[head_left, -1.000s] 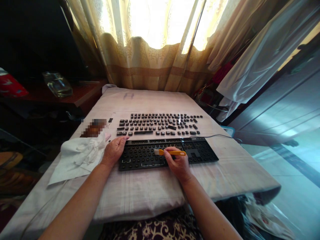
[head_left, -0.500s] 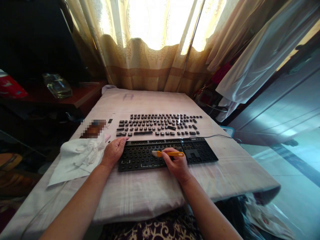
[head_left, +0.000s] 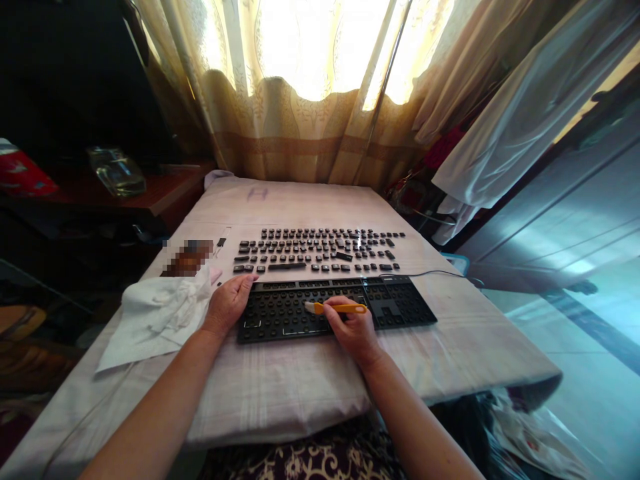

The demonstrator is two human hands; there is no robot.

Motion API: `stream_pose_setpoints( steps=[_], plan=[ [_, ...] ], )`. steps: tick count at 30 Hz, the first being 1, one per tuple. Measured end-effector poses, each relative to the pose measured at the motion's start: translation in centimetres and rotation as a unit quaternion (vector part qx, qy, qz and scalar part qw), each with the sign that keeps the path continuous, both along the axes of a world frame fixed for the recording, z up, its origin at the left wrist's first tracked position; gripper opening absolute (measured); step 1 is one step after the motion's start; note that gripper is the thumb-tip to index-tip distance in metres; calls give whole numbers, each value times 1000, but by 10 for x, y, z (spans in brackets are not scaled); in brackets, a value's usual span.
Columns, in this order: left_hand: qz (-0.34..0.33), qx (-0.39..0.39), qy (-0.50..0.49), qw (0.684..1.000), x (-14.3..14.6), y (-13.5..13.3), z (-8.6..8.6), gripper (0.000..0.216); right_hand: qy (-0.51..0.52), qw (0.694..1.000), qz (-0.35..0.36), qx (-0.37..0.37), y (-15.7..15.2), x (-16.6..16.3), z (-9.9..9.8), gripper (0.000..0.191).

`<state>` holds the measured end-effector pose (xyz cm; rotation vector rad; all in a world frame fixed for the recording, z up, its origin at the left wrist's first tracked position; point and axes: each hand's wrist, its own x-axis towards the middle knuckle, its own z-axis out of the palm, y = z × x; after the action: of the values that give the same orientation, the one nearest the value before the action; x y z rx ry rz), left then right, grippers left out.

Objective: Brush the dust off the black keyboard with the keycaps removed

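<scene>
A black keyboard (head_left: 280,320) with its keycaps off lies on the cloth-covered table. My left hand (head_left: 229,303) grips its left end, thumb along the top corner. In my right hand (head_left: 353,327) is a small brush (head_left: 345,309) with an orange handle, pinched between thumb and fingers. The pale bristles point left and rest over the middle of the bare key sockets. Behind the keyboard the loose black keycaps (head_left: 295,249) are laid out in rows, with the spacebar (head_left: 287,267) in the nearest row.
A crumpled white cloth (head_left: 155,310) lies left of my left hand, beside a pixelated patch. The keyboard's cable (head_left: 430,272) runs off to the right. A glass jar (head_left: 117,172) and a red container (head_left: 23,170) stand on the dark side desk (head_left: 175,190).
Almost nothing differs. The brush tip has shifted very slightly to the right, and the left hand keeps its place on the keyboard.
</scene>
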<state>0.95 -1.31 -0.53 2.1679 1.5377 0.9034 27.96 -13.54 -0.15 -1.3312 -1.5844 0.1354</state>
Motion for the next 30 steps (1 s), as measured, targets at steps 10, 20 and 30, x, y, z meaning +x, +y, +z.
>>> stream_pose_setpoints(
  steps=[10,20,30],
  plan=[
    [9,-11,-8,1000,1,-1,2,52,49,997,-52,15,1,1,-6,20],
    [12,-18,-5,1000,2,-2,4,52,11,1000,-22,0,0,-1,-2,20],
    [12,-15,-13,1000,2,-4,6,47,154,987,-54,-15,3,4,-6,23]
  ],
)
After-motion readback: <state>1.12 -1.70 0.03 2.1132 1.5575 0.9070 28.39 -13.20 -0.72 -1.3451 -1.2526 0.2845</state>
